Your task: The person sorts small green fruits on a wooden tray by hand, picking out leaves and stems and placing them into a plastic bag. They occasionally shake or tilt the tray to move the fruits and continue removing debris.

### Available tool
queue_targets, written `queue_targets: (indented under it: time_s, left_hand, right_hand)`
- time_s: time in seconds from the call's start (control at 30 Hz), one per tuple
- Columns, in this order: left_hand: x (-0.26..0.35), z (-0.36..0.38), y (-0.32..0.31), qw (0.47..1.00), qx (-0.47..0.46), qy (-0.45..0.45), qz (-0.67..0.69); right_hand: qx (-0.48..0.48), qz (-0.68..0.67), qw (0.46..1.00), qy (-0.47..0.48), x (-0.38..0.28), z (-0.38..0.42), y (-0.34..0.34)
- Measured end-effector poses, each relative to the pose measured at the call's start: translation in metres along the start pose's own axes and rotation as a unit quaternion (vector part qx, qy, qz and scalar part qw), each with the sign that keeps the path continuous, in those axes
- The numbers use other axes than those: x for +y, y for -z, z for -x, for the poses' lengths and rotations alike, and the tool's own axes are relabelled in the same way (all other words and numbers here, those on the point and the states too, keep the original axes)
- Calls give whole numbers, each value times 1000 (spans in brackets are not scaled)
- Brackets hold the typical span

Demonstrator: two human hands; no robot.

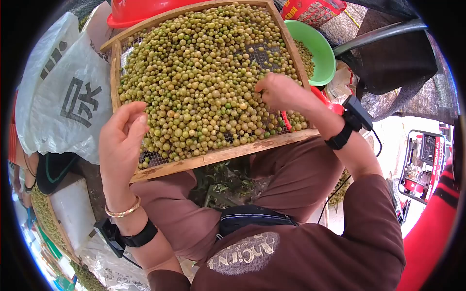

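Note:
A wooden-framed mesh tray [213,158] lies across my knees, heaped with small round yellow-green fruits [194,82]. Bare mesh shows in a few patches at the upper right and along the near edge. My left hand [124,143] hovers at the tray's left near corner, fingers loosely bent and thumb apart, with nothing visible in it. Over the right part of the fruits, my right hand [284,92] has its fingers curled in. What they hold, if anything, is hidden. A red curved strip [286,121] shows beside the right wrist.
A green bowl [323,53] with more fruits stands beyond the tray's right side. Behind is a red basin [145,10]. A large plastic bag [63,92] sits at left, near another person's arm. Leaves [223,182] lie between my legs. At far right stands a red-framed machine [421,162].

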State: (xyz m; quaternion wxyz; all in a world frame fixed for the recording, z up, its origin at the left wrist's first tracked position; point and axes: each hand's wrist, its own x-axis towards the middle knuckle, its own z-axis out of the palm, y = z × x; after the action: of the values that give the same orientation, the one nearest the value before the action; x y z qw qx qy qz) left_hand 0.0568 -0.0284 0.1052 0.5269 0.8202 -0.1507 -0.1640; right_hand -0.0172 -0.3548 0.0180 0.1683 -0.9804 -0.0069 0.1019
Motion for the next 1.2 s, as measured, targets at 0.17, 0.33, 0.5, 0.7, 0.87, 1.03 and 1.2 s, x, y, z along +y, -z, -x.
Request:
queue_targets:
  time_s: [0.17, 0.33, 0.5, 0.7, 0.87, 1.03, 1.2]
  left_hand:
    - [2, -5, -17, 988, -18, -25, -153]
    - [1, -7, -27, 971, -58, -81, -216]
    - [11, -6, -29, 967, -97, -62, -226]
    - [3, -4, -29, 949, -132, -71, -276]
    - [8, -6, -37, 946, -132, -77, -287]
    - [10, -8, -41, 943, -154, -51, -291]
    - [7, -9, -41, 940, -152, -49, -302]
  right_hand:
    - [144, 49, 988, -6, 33, -66, 4]
    - [18, 67, 997, -26, 50, -93, -5]
    - [-10, 3, 1000, -5, 54, -80, 0]
    - [57, -73, 995, 21, 48, -72, 5]
    - [35, 45, 998, 26, 32, -72, -13]
    - [77, -131, 988, -18, 45, -55, 11]
    - [129, -197, 968, -81, 73, -34, 36]
